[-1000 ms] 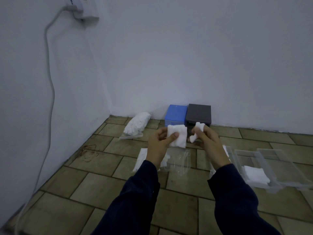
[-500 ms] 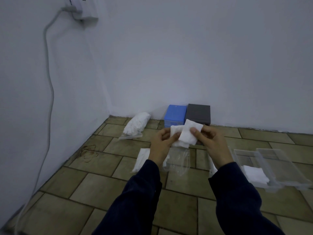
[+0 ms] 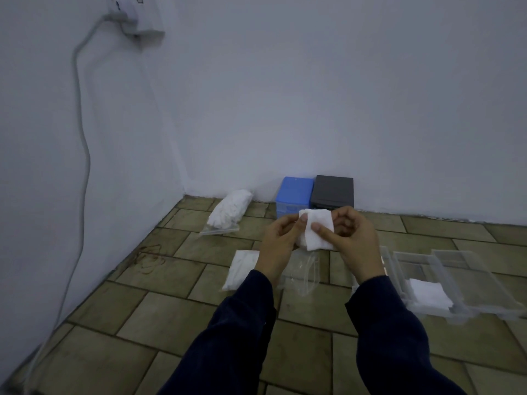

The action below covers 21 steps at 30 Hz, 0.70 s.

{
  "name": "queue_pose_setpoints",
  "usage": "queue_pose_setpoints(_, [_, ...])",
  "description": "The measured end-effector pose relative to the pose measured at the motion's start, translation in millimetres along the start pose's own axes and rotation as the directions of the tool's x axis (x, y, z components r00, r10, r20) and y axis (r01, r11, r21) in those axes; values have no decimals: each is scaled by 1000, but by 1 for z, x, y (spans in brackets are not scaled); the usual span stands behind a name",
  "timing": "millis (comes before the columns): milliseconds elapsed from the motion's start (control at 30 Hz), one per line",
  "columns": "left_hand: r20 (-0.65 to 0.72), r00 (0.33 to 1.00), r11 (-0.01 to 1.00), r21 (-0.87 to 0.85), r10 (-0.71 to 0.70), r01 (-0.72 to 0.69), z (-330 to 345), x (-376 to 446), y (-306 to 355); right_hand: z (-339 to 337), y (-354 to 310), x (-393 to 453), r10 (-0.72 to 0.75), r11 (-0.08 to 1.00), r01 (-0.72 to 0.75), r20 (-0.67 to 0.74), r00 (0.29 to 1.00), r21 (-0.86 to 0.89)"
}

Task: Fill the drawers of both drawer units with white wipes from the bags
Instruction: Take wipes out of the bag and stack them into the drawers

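Observation:
Both hands hold a small stack of white wipes [image 3: 316,228] in front of me, above the tiled floor. My left hand [image 3: 278,240] pinches its left edge, and my right hand [image 3: 352,238] pinches the right side with the thumb on top. A blue drawer unit [image 3: 293,193] and a dark grey drawer unit [image 3: 332,191] stand side by side against the far wall. Clear plastic drawers [image 3: 467,283] lie on the floor at the right; one holds a white wipe [image 3: 429,292]. A clear bag with wipes [image 3: 242,267] lies below my left hand.
Another full bag of wipes [image 3: 229,210] lies near the room's corner at the left. A grey cable [image 3: 81,143] hangs from a wall socket [image 3: 134,12] down the left wall. Brown tiles [image 3: 159,312] cover the floor.
My right hand brought its wipe over onto the one in my left hand. Both hands now hold the wipes together as one stack.

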State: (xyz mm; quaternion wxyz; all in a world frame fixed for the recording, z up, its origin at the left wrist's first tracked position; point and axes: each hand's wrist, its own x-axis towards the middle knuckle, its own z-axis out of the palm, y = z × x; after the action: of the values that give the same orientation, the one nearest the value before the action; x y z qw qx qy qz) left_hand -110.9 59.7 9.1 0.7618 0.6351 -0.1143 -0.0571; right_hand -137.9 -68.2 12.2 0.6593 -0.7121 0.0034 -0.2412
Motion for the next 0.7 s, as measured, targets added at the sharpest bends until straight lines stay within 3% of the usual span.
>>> queue_pose_setpoints(533, [52,999,991,-131,11,-4,17,-1,6,6,9,-2,-99,995,100,-186,978,-3])
queue_pose_setpoints(700, [120,988,990,-118,97,-82,12,-2,9,3,8,-3,-48,980,49,-11,999,195])
